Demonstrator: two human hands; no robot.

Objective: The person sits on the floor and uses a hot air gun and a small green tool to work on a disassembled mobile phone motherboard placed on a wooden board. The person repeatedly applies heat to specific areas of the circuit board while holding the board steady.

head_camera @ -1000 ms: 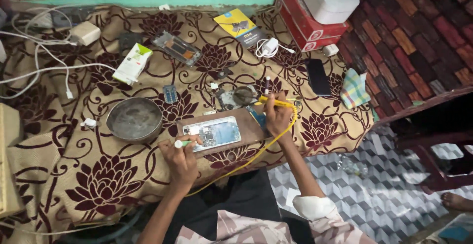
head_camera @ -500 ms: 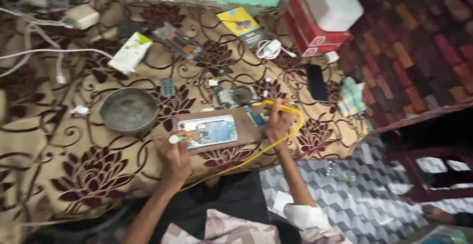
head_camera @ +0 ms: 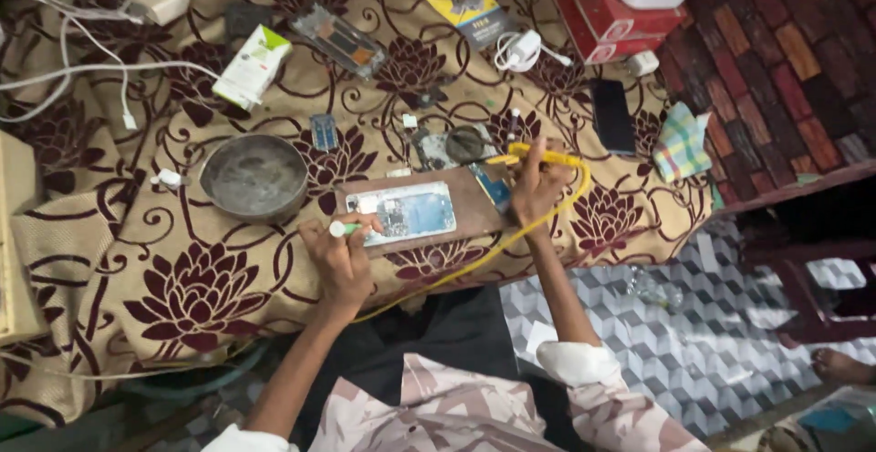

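head view: counter under tan cloth (head_camera: 137, 260) with maroon flowers | opened phone (head_camera: 408, 212) on brown board (head_camera: 474, 207), centre | left hand (head_camera: 339, 256) grip pinching white-green tool (head_camera: 344, 228) | right hand (head_camera: 534, 187) grip pinching yellow cable (head_camera: 557, 210) | round dull metal bowl (head_camera: 254, 176) left | red box (head_camera: 598, 10) top right

Floral cloth (head_camera: 182, 297) beside brick floor (head_camera: 785, 51) and patterned tiles (head_camera: 693, 342).

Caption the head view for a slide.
Left hand with white tool and right hand gripping yellow cable work over an opened phone.
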